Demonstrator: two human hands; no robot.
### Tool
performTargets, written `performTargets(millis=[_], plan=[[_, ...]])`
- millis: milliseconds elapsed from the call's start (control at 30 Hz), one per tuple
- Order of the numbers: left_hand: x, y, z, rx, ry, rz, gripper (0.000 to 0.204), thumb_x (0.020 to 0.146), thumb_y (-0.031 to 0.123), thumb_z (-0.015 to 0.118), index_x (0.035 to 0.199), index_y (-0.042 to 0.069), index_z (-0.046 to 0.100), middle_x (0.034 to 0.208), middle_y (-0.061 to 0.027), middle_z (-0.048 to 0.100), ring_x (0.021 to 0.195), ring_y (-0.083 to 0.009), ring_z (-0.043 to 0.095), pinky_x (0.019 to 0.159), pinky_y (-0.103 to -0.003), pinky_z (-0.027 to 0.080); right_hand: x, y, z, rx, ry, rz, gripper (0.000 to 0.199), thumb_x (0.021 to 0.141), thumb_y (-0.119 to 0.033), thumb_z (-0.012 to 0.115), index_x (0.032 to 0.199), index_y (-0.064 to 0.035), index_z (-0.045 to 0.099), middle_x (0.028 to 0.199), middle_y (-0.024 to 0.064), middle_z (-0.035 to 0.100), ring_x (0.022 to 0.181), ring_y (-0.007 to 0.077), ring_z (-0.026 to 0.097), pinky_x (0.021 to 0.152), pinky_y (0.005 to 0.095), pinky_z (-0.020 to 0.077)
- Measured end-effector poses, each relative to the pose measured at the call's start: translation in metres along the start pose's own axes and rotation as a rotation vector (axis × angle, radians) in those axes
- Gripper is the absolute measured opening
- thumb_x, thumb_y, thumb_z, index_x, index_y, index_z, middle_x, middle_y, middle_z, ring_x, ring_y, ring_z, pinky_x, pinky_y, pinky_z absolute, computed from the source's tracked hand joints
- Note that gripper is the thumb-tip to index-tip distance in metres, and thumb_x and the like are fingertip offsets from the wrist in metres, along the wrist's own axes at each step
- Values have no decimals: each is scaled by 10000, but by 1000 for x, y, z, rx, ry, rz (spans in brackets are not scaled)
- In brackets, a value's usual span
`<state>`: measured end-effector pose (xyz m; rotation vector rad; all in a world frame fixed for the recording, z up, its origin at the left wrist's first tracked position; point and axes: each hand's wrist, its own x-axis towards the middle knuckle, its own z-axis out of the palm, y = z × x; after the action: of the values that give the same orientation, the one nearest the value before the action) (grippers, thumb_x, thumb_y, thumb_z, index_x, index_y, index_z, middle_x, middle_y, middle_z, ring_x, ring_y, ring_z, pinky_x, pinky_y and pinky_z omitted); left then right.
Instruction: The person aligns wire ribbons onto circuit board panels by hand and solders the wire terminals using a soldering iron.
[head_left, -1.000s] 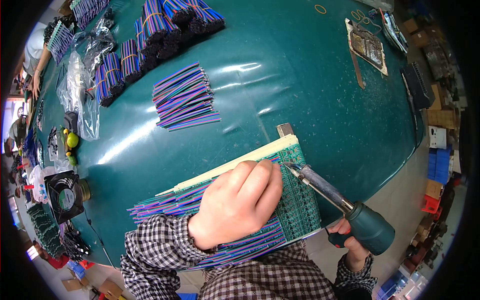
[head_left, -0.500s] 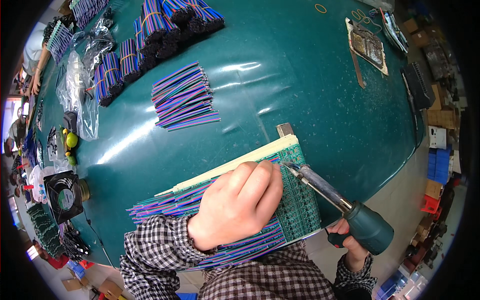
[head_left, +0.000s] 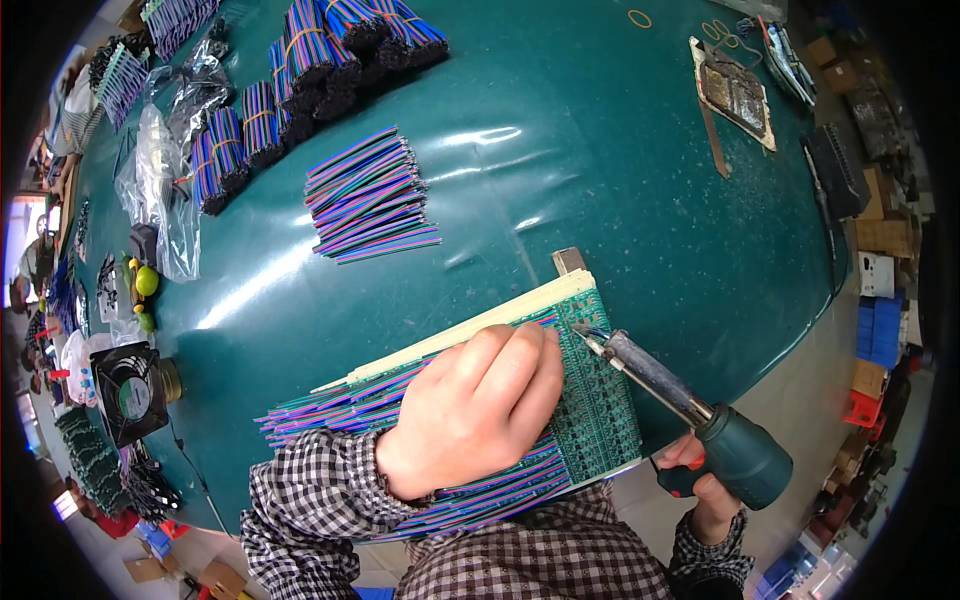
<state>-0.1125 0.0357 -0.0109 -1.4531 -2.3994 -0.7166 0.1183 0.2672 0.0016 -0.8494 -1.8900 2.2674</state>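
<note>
Green circuit boards [head_left: 602, 400] lie side by side as a panel, with thin multicoloured wires [head_left: 330, 405] running left from them. My left hand [head_left: 475, 405] rests over the wires, its fingers bent and pinched together at the boards' left edge, where coloured wire ends show by the fingertips. The exact grip is hidden under the hand. In my right hand [head_left: 708, 500] is a green-handled soldering gun [head_left: 742, 452], held below the panel's right side. Its metal tip points up-left and sits over the boards near the top, just right of my left fingertips.
A loose stack of cut wires [head_left: 370, 200] lies on the green table mat [head_left: 560, 140]. Banded wire bundles [head_left: 310, 50] stand behind it. A small metal block [head_left: 568, 261] touches the panel's far edge. A fan [head_left: 130, 395] is at left, a stained tray [head_left: 735, 95] far right.
The soldering gun has shifted slightly right, its tip drawing a little away from my left fingertips. My left hand stays nearly still on the wires.
</note>
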Motion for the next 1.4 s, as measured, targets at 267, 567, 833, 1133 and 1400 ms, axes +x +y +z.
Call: performTargets(millis=[267, 567, 833, 1133, 1400], plan=[[0, 2, 0, 43, 26, 22, 341, 705, 61, 731, 1032, -33, 756, 993, -97, 673, 823, -212, 677, 683, -319, 569, -1, 4, 0, 41, 36, 3, 798, 728, -175, 973, 1315, 91, 504, 933, 186, 730, 882, 291, 741, 851, 457, 615], [-2, 4, -1, 66, 47, 26, 312, 712, 45, 739, 1012, -37, 772, 969, -107, 708, 830, -206, 702, 708, -298, 580, 0, -2, 3, 24, 48, 2, 785, 725, -175, 974, 1311, 94, 526, 912, 163, 723, 884, 275, 738, 844, 449, 627], [-3, 3, 3, 109, 89, 59, 261, 719, 43, 750, 969, -28, 777, 952, -91, 712, 827, -195, 706, 691, -277, 569, 0, -4, 5, 32, 61, 5, 768, 729, -173, 969, 1298, 92, 528, 910, 159, 723, 885, 274, 737, 851, 459, 628], [-2, 4, 2, 123, 44, 60, 254, 723, 55, 749, 966, -15, 766, 957, -82, 683, 830, -187, 689, 658, -269, 546, -1, -4, 9, 41, 68, 3, 761, 726, -179, 973, 1286, 91, 533, 913, 162, 724, 880, 273, 736, 849, 462, 628], [0, 5, 0, 109, 24, 37, 266, 722, 55, 747, 980, -12, 762, 954, -82, 667, 808, -184, 678, 646, -275, 546, -2, -2, 2, -34, 34, 0, 744, 720, -201, 980, 1257, 87, 554, 911, 160, 737, 865, 268, 751, 857, 429, 618]])
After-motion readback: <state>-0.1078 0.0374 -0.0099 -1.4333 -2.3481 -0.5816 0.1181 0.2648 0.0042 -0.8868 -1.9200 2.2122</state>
